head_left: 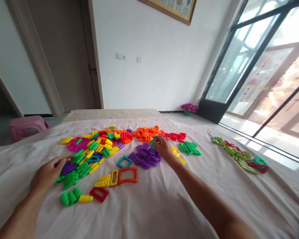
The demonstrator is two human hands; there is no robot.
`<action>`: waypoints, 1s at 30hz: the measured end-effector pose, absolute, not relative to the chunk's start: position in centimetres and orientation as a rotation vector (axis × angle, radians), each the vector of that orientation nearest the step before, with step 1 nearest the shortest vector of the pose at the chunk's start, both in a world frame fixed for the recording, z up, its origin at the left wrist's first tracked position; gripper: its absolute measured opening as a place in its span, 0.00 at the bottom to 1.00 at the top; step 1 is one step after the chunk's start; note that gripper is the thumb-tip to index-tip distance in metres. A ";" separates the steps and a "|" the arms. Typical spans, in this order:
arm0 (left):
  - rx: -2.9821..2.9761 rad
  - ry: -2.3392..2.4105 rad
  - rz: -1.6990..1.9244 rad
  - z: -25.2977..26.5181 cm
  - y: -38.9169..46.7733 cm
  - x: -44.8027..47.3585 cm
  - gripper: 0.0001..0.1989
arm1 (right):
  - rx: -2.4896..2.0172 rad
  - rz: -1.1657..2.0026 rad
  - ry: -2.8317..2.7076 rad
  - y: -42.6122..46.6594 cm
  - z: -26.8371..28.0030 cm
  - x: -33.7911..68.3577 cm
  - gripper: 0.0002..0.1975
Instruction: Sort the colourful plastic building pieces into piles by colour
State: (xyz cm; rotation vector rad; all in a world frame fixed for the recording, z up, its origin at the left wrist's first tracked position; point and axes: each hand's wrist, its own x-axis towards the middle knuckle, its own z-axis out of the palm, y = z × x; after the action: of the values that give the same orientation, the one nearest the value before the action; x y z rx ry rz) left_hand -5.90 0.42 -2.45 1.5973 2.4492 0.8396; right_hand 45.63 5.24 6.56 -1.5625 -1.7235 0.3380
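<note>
The right hand (163, 148) reaches over the pile of purple pieces (147, 157), its thumb and fingers pinched together on a small green piece (152, 143) held just above that pile's far edge. The left hand (48, 172) is down at the near left end of a mixed heap (97, 149), fingers curled beside some purple and green pieces; a dark piece seems to lie under the fingertips, but I cannot tell whether it is gripped. The two hands are well apart. The mixed heap holds green, yellow, red and blue pieces, with a magenta round piece (77, 144) at its far left side. Beyond the purple pile lie orange pieces (147, 133), with red pieces (178, 136) to their right. A green group (189, 148) sits right of the right hand, and yellow pieces (179, 157) lie just beside the right forearm. Nearer the person are a blue frame (128, 158), a yellow frame (111, 178) next to an orange frame (136, 175), and a red frame (96, 196). A blurred olive-green batch (235, 153) lies far right on the pale cloth (164, 205).
</note>
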 end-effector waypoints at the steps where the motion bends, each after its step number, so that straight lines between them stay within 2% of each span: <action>1: 1.578 2.440 0.820 -2.5 0.4 -5.9 0.23 | -1.631 0.300 -1.665 5.6 6.5 48.1 0.15; 9: 1.528 2.424 0.820 -2.4 0.4 -5.8 0.25 | -2.170 -0.007 -1.327 5.7 7.3 61.5 0.18; 13: 1.503 2.404 0.813 -1.7 0.1 -5.2 0.23 | -2.063 -0.057 -1.327 5.7 7.7 60.9 0.20; 16: 1.521 2.367 0.901 -1.0 -0.4 -4.4 0.21 | -1.786 0.043 -1.549 5.9 7.6 55.3 0.18; 21: 1.477 2.312 1.012 -0.4 -0.7 -3.8 0.20 | -1.239 0.407 -2.116 3.0 7.4 40.1 0.12; 23: 1.474 2.291 1.027 -0.5 -0.7 -3.8 0.21 | -0.949 0.472 -2.341 1.1 7.2 34.4 0.12; 26: 1.481 2.270 1.055 -0.6 -0.6 -3.9 0.21 | -0.723 0.507 -2.519 -0.6 6.8 27.6 0.16; 30: 1.497 2.265 1.097 -0.5 -0.7 -3.8 0.21 | -0.761 0.341 -2.701 -0.7 6.4 21.9 0.21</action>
State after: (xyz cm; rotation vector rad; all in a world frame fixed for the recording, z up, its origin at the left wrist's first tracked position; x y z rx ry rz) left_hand -3.80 -0.71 -0.55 1.4965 2.2646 1.0966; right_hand 21.93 -0.74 6.39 -0.7615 -2.7014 0.3409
